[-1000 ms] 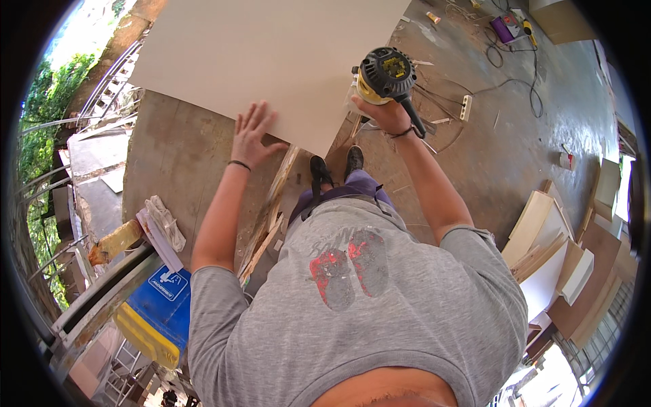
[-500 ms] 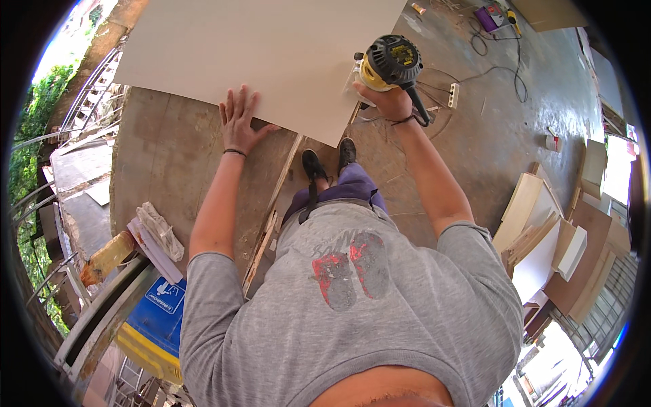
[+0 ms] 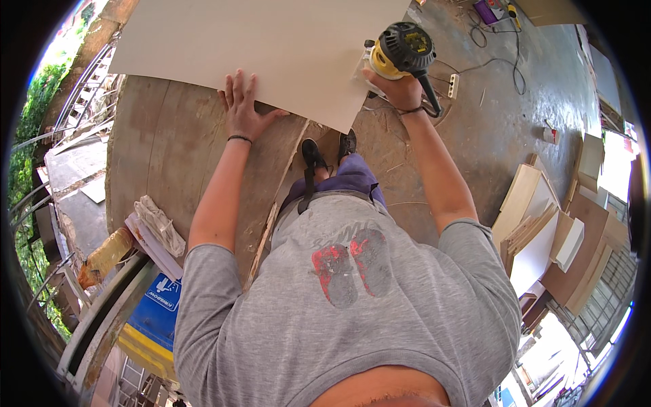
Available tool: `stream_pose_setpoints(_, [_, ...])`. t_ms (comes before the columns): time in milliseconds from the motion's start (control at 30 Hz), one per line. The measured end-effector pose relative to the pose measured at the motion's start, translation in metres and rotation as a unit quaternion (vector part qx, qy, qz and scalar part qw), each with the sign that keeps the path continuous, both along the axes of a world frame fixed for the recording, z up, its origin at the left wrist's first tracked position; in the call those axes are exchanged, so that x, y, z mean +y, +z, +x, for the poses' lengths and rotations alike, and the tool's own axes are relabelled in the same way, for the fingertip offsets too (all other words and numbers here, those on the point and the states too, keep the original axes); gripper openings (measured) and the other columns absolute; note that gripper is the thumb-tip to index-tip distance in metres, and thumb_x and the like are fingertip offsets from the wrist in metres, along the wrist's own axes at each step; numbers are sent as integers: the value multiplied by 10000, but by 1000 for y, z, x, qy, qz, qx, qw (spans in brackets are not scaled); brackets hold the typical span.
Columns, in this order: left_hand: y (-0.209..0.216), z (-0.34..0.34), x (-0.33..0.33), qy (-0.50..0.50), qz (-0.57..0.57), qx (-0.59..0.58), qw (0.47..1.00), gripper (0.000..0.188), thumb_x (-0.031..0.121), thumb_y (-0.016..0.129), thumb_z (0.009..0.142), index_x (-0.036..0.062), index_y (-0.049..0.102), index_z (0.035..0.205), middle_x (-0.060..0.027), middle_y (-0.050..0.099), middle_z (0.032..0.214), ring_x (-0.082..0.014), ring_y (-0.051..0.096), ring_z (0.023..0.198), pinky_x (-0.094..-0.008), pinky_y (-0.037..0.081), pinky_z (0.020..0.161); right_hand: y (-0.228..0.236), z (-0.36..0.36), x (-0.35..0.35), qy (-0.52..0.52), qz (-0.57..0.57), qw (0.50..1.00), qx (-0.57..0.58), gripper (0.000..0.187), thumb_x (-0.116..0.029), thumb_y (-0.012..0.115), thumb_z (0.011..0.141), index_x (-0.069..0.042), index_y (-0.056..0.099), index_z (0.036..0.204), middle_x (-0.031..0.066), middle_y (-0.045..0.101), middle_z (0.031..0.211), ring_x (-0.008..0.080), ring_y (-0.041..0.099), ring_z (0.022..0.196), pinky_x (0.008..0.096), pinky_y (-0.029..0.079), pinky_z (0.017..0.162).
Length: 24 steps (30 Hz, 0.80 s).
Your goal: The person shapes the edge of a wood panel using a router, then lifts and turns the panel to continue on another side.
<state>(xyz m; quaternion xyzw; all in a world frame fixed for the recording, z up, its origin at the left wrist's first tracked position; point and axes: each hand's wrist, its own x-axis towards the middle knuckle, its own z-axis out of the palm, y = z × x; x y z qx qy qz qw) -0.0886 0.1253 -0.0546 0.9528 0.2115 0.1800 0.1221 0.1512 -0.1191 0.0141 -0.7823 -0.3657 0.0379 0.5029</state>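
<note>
A large pale panel (image 3: 251,47) reaches away from me, its near corner pointing toward my feet. My left hand (image 3: 244,112) lies flat on its near edge, fingers spread and thumb out to the right. In my right hand (image 3: 397,90) is a yellow and black trim router (image 3: 400,51), gripped round its lower body. The router stands at the panel's right edge with its clear base there; its bit is hidden from view. A black cord runs down from its top past my right wrist.
Under the panel is a worn wooden table (image 3: 176,149). To the right, a white power strip (image 3: 453,86) and cables lie on the concrete floor, with a purple box (image 3: 489,11) farther off. Boards (image 3: 529,224) are stacked at right. A blue and yellow case (image 3: 152,308) sits at lower left.
The router and my right hand have shifted slightly right and up in the picture. My left hand stays spread on the panel's near edge. The whole view has moved a little.
</note>
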Motion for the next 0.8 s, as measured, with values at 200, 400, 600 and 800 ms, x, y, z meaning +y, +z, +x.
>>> stream_pose_setpoints(200, [-1, 1, 0, 1, 6, -10, 1000, 1096, 712, 712, 578, 180, 331, 1458, -118, 194, 1550, -338, 99, 1442, -516, 76, 1158, 0, -26, -8, 13, -30, 998, -50, 432, -259, 845, 682, -39, 658, 1003, 55, 685, 956, 145, 651, 861, 304, 535, 794])
stream_pose_setpoints(400, [-12, 0, 3, 8, -5, -26, 1000, 1109, 781, 673, 555, 221, 339, 1453, -80, 175, 1559, -311, 88, 1451, -535, 39, 1155, -20, -54, -14, 16, 25, 999, 35, 412, -316, 838, 648, -91, 701, 965, 60, 708, 935, 182, 680, 860, 332, 544, 786])
stream_pose_setpoints(600, [-5, 4, -1, 10, 6, -14, 1000, 1098, 745, 688, 581, 177, 343, 1455, -89, 208, 1548, -307, 95, 1448, -513, 59, 1154, -43, -84, -22, 21, 22, 998, 61, 397, -280, 846, 656, -62, 699, 953, 57, 717, 897, 142, 684, 824, 296, 543, 782])
stream_pose_setpoints(800, [-12, 2, 5, 3, 8, -23, 1000, 1138, 816, 626, 568, 176, 336, 1462, -87, 180, 1557, -309, 83, 1450, -546, 25, 1149, -10, -107, -23, 18, 0, 1000, 21, 360, -231, 850, 659, -62, 699, 939, 37, 718, 870, 107, 674, 786, 271, 541, 746])
